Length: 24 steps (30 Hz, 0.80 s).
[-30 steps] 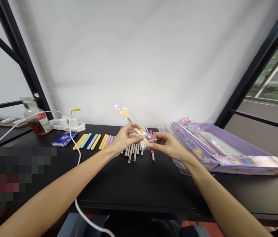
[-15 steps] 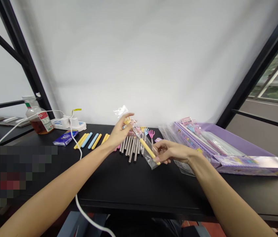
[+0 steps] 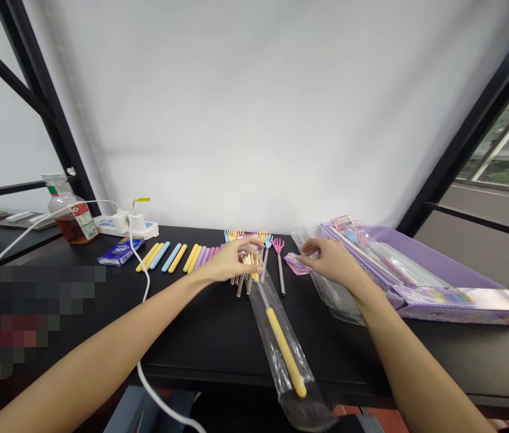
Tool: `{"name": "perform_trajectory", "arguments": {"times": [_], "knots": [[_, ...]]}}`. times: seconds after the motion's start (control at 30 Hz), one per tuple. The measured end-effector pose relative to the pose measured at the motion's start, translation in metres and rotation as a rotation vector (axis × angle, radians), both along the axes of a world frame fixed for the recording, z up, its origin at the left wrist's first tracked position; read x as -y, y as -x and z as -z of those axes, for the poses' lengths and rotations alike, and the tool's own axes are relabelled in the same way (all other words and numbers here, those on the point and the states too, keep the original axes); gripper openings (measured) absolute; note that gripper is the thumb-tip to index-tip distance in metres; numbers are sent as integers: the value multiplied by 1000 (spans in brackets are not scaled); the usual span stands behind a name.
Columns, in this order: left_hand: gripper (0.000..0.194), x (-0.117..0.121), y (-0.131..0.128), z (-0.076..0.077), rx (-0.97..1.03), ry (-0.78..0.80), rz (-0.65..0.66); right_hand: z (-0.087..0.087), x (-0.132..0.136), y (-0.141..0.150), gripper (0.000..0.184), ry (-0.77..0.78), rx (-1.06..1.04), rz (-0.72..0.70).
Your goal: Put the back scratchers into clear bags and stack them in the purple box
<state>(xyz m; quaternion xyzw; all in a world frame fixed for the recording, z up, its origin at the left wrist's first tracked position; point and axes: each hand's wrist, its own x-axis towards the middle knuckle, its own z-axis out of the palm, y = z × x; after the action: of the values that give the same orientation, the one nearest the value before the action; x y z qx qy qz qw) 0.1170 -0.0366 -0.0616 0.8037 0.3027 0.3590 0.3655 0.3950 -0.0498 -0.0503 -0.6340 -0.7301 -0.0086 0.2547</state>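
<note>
My left hand (image 3: 231, 263) pinches the top end of a clear plastic sleeve (image 3: 288, 346) that holds a yellow-handled back scratcher (image 3: 285, 355). The sleeve slants down towards me, past the front edge of the black table (image 3: 218, 337). My right hand (image 3: 333, 261) reaches over a stack of clear packets (image 3: 340, 294) beside a small pink card (image 3: 296, 264), fingers bent, with nothing visibly held. Under my left hand lies a row of metal-stemmed scratchers (image 3: 259, 252) with coloured claw heads.
Loose coloured handles (image 3: 177, 257) in yellow, blue and purple lie in a row at left. A purple box (image 3: 417, 270) of packaged items stands at right. A blue tissue pack (image 3: 118, 251), a power strip (image 3: 126, 225) with a white cable and a bottle (image 3: 71, 210) are at far left.
My right hand let go of the sleeve's lower end and moved right to the clear packets. My left hand lowered; the sleeved scratcher now hangs long, towards me.
</note>
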Motion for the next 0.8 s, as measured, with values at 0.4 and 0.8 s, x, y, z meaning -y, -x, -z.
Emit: {"name": "perform_trajectory", "arguments": {"times": [0.4,0.8], "knots": [[33,-12,11,1,-60,-106,-111,6,-3,5,22,144,99,41],[23,-3,5,-4,32,-97,-234,4,-4,4,24,163,60,4]]}}
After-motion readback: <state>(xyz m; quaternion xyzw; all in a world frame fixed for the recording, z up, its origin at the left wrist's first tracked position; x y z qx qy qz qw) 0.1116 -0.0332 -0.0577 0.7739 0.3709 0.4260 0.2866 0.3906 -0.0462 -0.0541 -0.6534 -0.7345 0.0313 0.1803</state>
